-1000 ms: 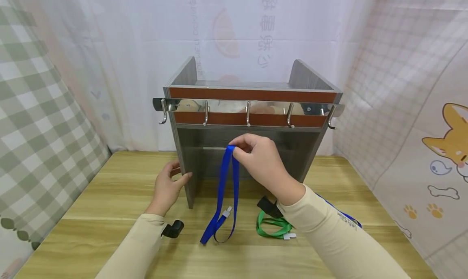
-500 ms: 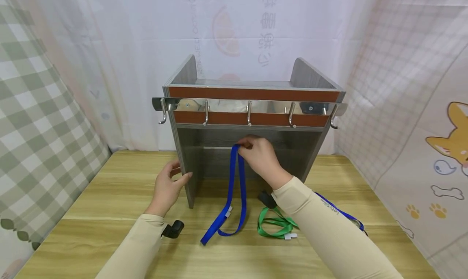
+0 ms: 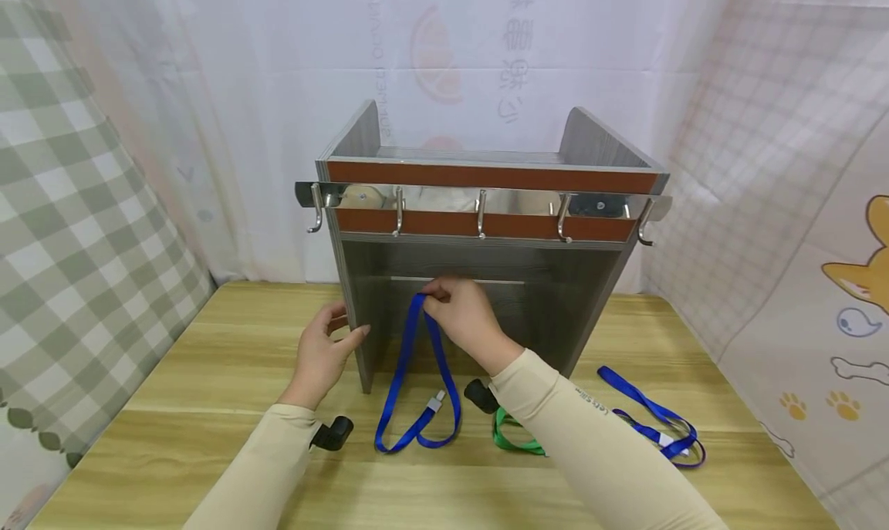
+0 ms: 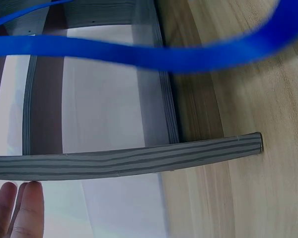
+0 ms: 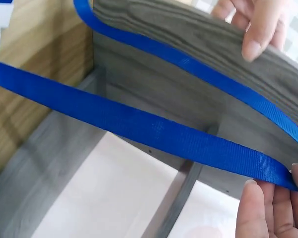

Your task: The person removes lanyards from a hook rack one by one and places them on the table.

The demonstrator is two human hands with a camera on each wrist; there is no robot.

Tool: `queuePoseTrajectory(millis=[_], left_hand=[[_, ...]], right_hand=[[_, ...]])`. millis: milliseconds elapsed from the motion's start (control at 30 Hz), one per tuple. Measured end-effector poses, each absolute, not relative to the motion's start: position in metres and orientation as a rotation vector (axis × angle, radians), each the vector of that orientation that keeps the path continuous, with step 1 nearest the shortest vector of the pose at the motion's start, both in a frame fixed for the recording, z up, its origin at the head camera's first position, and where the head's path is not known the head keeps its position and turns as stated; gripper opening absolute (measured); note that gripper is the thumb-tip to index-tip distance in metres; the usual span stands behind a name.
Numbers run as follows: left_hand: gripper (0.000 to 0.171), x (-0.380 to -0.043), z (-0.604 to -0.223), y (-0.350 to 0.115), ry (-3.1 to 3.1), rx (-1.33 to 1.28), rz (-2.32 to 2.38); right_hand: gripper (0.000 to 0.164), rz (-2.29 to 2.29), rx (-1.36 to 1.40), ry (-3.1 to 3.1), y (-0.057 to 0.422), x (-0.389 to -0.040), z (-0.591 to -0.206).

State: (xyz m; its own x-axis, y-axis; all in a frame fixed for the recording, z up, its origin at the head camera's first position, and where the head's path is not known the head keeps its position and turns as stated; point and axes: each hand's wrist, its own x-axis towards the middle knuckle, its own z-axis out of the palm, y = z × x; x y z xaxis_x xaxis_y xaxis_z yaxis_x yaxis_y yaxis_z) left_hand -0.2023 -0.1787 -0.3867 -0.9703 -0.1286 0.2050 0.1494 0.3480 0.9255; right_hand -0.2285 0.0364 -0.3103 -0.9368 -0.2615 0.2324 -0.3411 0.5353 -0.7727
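My right hand (image 3: 467, 318) pinches the top of a blue lanyard (image 3: 394, 383) in front of the grey wooden shelf unit (image 3: 356, 314). Below the fingers the strap hangs in a long loop, its lower end with the pale clip (image 3: 435, 401) down near the tabletop. In the right wrist view the lanyard (image 5: 139, 125) runs into the grip of thumb and fingers. My left hand (image 3: 321, 356) holds the front edge of the unit's left side panel, thumb at the edge and fingers on the outer side. Several metal hooks hang bare on the rail (image 3: 444, 198) above.
A green lanyard (image 3: 521, 446) lies coiled on the wooden table (image 3: 208, 376), partly behind my right forearm. Further right lies another blue lanyard (image 3: 642, 399) with a white clip. Patterned cloths (image 3: 90, 206) enclose the back and sides.
My right hand moves slightly right, then left and down, carrying the blue lanyard lower. The second blue lanyard comes out from behind the forearm, which now covers more green. The left hand keeps its hold.
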Motion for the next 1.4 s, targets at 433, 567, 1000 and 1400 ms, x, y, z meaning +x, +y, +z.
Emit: queuePoseTrajectory(millis=[433,567,1000,1400], left_hand=[[0.047,-0.202,-0.386,-0.178,-2.36,-0.013,-1.674],[0.048,-0.202,-0.386,-0.179,-2.367,-0.007,-1.666],[0.049,-0.202,-0.386,-0.178,-2.364,-0.017,-1.681],[0.049,-0.202,-0.386,-0.178,-2.364,-0.011,-1.676]], right_hand=[[0.014,1.408,0.687,-2.769,0.031,-0.202,-0.33],[0.013,1.429,0.738,-2.806,0.028,-0.198,-0.338],[0.009,1.558,0.742,-2.899,0.02,-0.185,-0.376],[0.005,1.469,0.803,-2.954,0.023,-0.173,-0.41]])
